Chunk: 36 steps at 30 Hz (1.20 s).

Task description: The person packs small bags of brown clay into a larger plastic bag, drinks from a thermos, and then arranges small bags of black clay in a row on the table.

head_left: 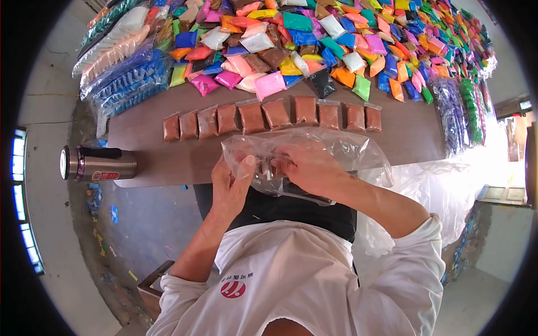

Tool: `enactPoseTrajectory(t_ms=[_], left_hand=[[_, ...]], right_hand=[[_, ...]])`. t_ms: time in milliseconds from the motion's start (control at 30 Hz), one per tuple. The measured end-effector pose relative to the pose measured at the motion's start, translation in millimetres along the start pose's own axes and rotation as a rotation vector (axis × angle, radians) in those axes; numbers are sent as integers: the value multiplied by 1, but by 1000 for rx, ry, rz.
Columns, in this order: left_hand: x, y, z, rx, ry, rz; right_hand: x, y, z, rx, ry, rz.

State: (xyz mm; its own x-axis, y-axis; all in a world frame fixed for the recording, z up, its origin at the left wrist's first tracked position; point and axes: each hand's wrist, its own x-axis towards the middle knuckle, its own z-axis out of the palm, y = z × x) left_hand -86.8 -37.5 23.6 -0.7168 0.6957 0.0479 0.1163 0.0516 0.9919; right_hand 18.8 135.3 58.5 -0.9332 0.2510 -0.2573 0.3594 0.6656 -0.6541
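Note:
A large clear plastic bag [358,148] stretches between my hands at the front edge of the table. My left hand [232,178] grips the left part of the bag, thumb upright against the film. Curled fingers of my right hand [308,166] pinch the film near the bag's middle, and some of those fingers are covered by it. Just beyond the bag lies a row of small brown packets [250,116], side by side across the table. The nearest of them sit right at the bag's far edge.
A big heap of colourful packets [269,56] covers the back of the table [145,126]. Bagged stacks of blue packets [129,84] lie at left, purple ones [450,115] at right. A steel thermos [103,163] lies at the left edge. More clear plastic [443,196] hangs at right.

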Motion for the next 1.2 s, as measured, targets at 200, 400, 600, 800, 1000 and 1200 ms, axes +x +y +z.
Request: enactPoseTrajectory(t_ms=[200,400,600,800,1000,1200], left_hand=[[0,-1,-19,207,-12,42],[4,19,-10,375,-62,4],[8,-16,-6,417,-23,50],[2,-20,-4,210,-19,47],[1,-21,-3,316,14,62],[1,-22,3,406,62,80]], right_hand=[[11,10,17,68,102,-62],[21,10,16,75,103,-209],[17,-3,-4,121,-139,-58],[-75,-27,-37,328,22,-607],[-158,40,-106,650,390,-259],[-77,126,-100,50,636,152]])
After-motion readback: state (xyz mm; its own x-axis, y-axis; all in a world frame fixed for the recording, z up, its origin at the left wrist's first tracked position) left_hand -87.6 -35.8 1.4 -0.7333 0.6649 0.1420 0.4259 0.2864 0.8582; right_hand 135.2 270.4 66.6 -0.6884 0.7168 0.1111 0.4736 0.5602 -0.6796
